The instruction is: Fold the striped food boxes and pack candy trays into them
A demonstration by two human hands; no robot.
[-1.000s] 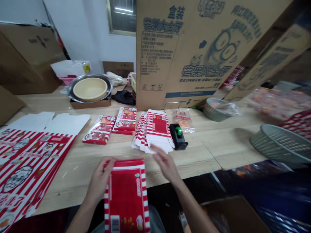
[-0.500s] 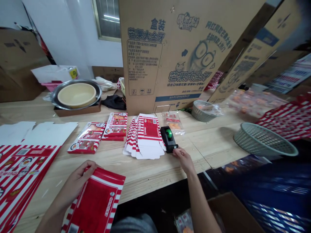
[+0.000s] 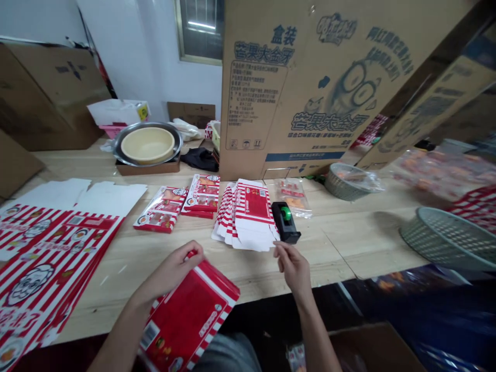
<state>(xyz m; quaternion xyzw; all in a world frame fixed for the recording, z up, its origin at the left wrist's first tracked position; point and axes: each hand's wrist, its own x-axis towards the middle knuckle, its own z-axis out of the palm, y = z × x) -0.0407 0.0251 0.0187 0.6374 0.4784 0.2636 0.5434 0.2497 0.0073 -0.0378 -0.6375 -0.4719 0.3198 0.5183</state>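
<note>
My left hand (image 3: 185, 261) is closed on the upper edge of a red carton (image 3: 189, 315) with white-striped sides, tilted over my lap at the table's front edge. A barcode shows on its lower part. My right hand (image 3: 291, 263) is pinched, thumb against index finger, just in front of the black tape dispenser (image 3: 287, 230) with its green roll. Whatever lies between those fingertips is too small to make out. Left of the dispenser is a fanned stack of flattened cartons (image 3: 253, 217) with white flaps. Filled window boxes (image 3: 163, 209) lie farther left.
Large printed striped sheets (image 3: 50, 253) cover the table's left side. A cream basin (image 3: 148, 144) sits in a metal bowl at the back. A tall cardboard box (image 3: 294, 93) stands behind the dispenser. Woven baskets (image 3: 445, 237) and bagged sweets (image 3: 437, 168) are on the right.
My right hand has come away from the tape dispenser's front end, fingers still pinched. My left hand has brought the carton up and closer to my right hand. The view has swung left.
</note>
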